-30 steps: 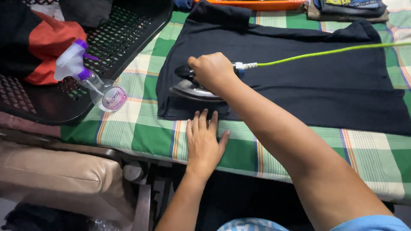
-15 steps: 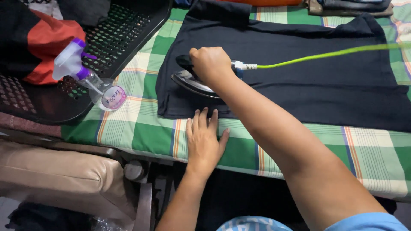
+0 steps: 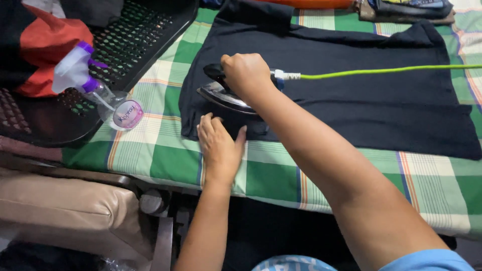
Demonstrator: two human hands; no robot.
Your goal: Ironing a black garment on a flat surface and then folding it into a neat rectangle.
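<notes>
- The right hand (image 3: 247, 74) reaches forward with the arm stretched long, its grip clamped over the handle of one iron (image 3: 223, 93).
- The iron sits flat on one dark garment (image 3: 351, 100), near the garment's left end; a green cord (image 3: 391, 70) runs from it toward the right edge of the table (image 3: 442, 185).
- The left hand (image 3: 220, 143) lies palm down, grip apart, fingers spread on the garment's near hem, just before the iron.
- The garment is spread across the table's checked green cloth, reaching its far edge.
- One clear spray bottle (image 3: 98, 90) with a purple nozzle lies tilted at the table's left edge, against a black perforated crate (image 3: 135, 45).
</notes>
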